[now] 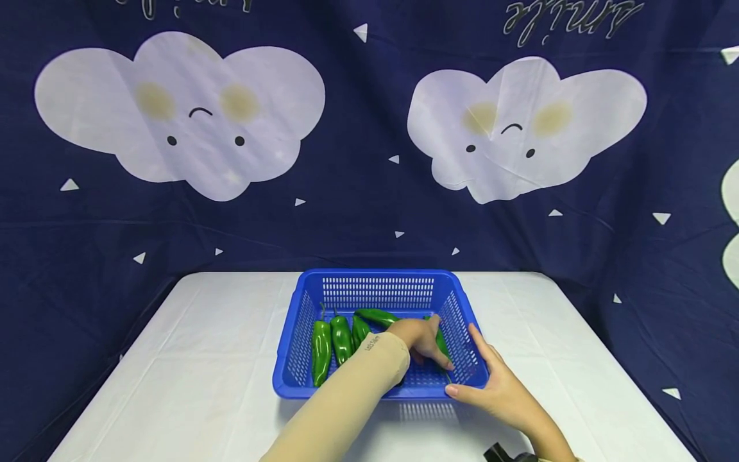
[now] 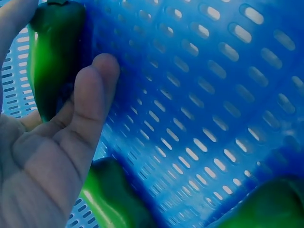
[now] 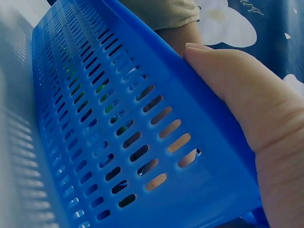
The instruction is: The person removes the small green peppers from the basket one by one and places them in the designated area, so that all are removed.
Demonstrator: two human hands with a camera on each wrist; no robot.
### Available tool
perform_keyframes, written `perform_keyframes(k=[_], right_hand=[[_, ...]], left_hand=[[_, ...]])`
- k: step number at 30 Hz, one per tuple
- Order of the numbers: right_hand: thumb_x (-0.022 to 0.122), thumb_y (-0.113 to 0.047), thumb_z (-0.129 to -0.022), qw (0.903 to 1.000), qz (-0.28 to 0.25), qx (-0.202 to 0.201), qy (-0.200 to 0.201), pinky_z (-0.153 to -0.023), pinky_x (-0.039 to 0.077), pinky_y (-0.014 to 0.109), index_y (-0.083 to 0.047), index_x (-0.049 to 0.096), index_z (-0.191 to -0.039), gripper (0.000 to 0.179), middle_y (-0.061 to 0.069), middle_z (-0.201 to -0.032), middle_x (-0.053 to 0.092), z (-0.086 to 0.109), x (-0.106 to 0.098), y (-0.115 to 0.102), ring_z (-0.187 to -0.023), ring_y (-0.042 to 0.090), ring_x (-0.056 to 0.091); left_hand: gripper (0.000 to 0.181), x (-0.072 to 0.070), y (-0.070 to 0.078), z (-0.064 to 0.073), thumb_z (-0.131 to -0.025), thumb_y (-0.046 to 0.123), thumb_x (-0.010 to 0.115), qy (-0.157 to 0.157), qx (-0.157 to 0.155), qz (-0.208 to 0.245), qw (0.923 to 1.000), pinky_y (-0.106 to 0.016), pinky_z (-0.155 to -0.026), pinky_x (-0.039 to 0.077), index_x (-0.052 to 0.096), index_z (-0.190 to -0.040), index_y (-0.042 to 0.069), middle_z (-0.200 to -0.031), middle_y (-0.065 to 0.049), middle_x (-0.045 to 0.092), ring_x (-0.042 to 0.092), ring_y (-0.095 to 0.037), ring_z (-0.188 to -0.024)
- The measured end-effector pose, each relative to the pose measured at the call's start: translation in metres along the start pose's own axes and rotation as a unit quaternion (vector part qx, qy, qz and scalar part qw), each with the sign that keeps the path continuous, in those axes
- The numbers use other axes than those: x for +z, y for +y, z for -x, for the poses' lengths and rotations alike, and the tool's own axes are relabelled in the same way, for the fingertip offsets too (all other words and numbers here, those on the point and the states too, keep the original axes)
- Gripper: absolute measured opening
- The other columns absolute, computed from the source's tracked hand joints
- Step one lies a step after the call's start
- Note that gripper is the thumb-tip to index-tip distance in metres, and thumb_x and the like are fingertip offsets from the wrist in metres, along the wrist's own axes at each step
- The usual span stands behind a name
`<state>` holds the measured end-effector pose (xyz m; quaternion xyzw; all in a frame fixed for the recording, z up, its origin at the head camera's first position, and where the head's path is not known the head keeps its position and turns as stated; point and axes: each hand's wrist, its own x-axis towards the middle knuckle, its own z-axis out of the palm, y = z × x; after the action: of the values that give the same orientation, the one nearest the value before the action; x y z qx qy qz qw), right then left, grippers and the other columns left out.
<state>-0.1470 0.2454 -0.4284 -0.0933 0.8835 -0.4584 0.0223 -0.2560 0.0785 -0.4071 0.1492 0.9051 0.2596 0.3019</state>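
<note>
A blue plastic basket [image 1: 375, 274] with slotted walls holds several green peppers, glossy and long. My left hand [image 1: 424, 340] reaches inside it, at a pepper [image 1: 443, 343] along the right wall. In the left wrist view, this pepper [image 2: 57, 52] lies between the thumb and the loosely extended fingers [image 2: 90, 95], its lower end partly hidden by them. My right hand [image 1: 505, 391] holds the basket's front right corner, thumb on the front rim and fingers at the right rim. The right wrist view shows the thumb [image 3: 237, 76] over the rim, above the slotted wall [image 3: 114, 128].
Two peppers stand side by side at the basket's left, one light green [image 1: 321, 353] and one darker [image 1: 342, 337]. Another pepper [image 1: 375, 316] lies crosswise toward the back. A white cloth covers the table [image 1: 219, 359], before a navy curtain [image 1: 369, 237] with printed clouds.
</note>
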Motion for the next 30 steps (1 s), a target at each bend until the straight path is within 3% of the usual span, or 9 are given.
perform_keyframes(k=[7,14,19,21,23,27,28,30], right_hand=[[0.083,-0.033,-0.079,1.0,0.003,-0.002,0.002,-0.109,0.023,0.074,-0.025,0.004,-0.161,0.114,0.028,-0.161,0.014,0.0,0.0,-0.0004,-0.146,0.053,0.018],[0.083,-0.032,-0.079,1.0,-0.006,-0.001,-0.002,-0.109,0.022,0.073,-0.024,0.003,-0.161,0.114,0.028,-0.162,0.011,-0.0004,0.0001,0.0008,-0.147,0.054,0.016],[0.083,-0.032,-0.079,1.0,-0.005,-0.002,-0.002,-0.109,0.024,0.073,-0.025,0.003,-0.161,0.114,0.028,-0.162,0.012,-0.0008,0.0003,0.0018,-0.146,0.054,0.018],[0.083,-0.033,-0.079,1.0,-0.001,-0.001,-0.001,-0.109,0.025,0.072,-0.025,0.004,-0.161,0.114,0.028,-0.162,0.012,-0.0008,0.0004,0.002,-0.146,0.054,0.019],[0.083,-0.033,-0.08,1.0,0.002,-0.001,0.0,-0.109,0.026,0.072,-0.025,0.004,-0.161,0.114,0.028,-0.161,0.013,-0.0009,0.0005,0.002,-0.145,0.054,0.021],[0.083,-0.034,-0.079,1.0,0.008,-0.001,0.002,-0.108,0.029,0.071,-0.026,0.004,-0.161,0.114,0.028,-0.161,0.015,-0.0009,0.0002,0.0016,-0.144,0.054,0.024],[0.083,-0.034,-0.079,1.0,0.008,0.0,0.002,-0.108,0.03,0.071,-0.026,0.004,-0.161,0.114,0.028,-0.161,0.016,-0.0008,0.0001,0.0013,-0.144,0.054,0.024],[0.083,-0.034,-0.08,1.0,0.008,0.0,0.001,-0.108,0.03,0.071,-0.026,0.004,-0.161,0.114,0.028,-0.16,0.016,-0.0004,0.0,0.0007,-0.144,0.054,0.024]], left_hand=[[0.107,-0.001,-0.0018,-0.0037,-0.076,0.038,0.086,-0.007,0.01,0.025,0.9996,-0.027,-0.069,0.059,0.02,-0.157,0.015,-0.151,-0.013,0.043,0.067,-0.017,-0.073],[0.1,-0.0028,-0.0004,-0.0013,-0.075,0.037,0.087,0.006,0.033,-0.012,0.9994,-0.025,-0.075,0.057,0.03,-0.151,0.009,-0.136,-0.01,0.056,0.067,-0.014,-0.073],[0.105,-0.0043,0.0005,-0.0019,-0.072,0.039,0.089,0.018,0.041,-0.04,0.9982,-0.027,-0.098,0.051,0.029,-0.154,0.011,-0.137,-0.009,0.058,0.069,-0.013,-0.076],[0.109,-0.0048,0.0007,-0.003,-0.071,0.042,0.089,0.025,0.039,-0.055,0.9974,-0.028,-0.106,0.046,0.027,-0.156,0.014,-0.143,-0.008,0.056,0.07,-0.013,-0.081],[0.11,-0.0054,0.0009,-0.0044,-0.069,0.044,0.09,0.036,0.041,-0.07,0.996,-0.031,-0.111,0.043,0.029,-0.156,0.015,-0.147,-0.007,0.052,0.069,-0.015,-0.1],[0.11,-0.0062,0.0012,-0.0075,-0.067,0.046,0.091,0.059,0.041,-0.085,0.9938,-0.036,-0.112,0.042,0.031,-0.155,0.019,-0.151,-0.005,0.049,0.054,-0.021,-0.133],[0.109,-0.0065,0.0011,-0.0081,-0.066,0.046,0.091,0.068,0.041,-0.09,0.9927,-0.036,-0.113,0.041,0.032,-0.155,0.02,-0.15,-0.004,0.049,0.05,-0.021,-0.136],[0.109,-0.0064,0.0005,-0.0094,-0.067,0.042,0.091,0.075,0.047,-0.072,0.9934,-0.035,-0.11,0.043,0.031,-0.155,0.019,-0.14,-0.005,0.059,0.06,-0.02,-0.124]])
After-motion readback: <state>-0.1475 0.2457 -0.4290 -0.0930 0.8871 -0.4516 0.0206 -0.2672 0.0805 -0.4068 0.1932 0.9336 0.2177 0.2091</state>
